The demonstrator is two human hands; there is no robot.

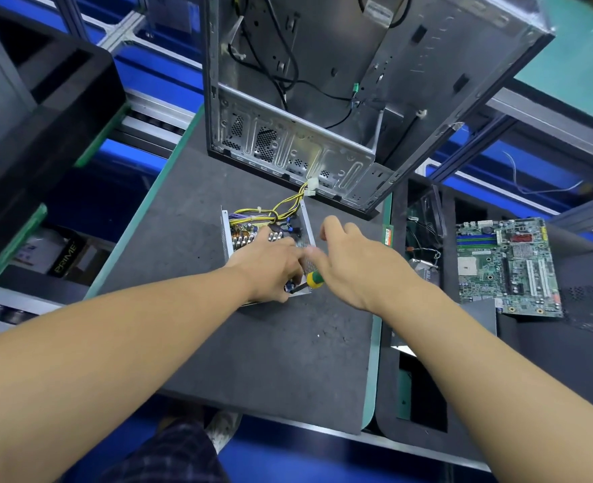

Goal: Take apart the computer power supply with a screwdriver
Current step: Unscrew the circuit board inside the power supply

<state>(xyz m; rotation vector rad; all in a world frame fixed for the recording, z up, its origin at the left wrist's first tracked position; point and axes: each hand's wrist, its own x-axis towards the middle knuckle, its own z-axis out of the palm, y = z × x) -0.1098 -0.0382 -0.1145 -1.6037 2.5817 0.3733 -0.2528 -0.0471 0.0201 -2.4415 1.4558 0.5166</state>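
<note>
The power supply [234,235], an open metal box with its circuit board, coils and yellow-black wires [281,207] showing, lies on the dark mat [190,217]. My left hand [270,264] lies across its near half, fingers curled down over the near right corner. A screwdriver [313,279] with a yellow-green handle and a black end sticks out at that corner, between my two hands; what holds it is hidden. My right hand [354,263] hovers just right of the box, fingers spread and slightly blurred, thumb raised.
An empty computer case [323,141] stands open just behind the power supply, with loose black cables inside. A green motherboard [507,266] lies at the right on a second mat. Black bins [44,109] and blue racks line the left side.
</note>
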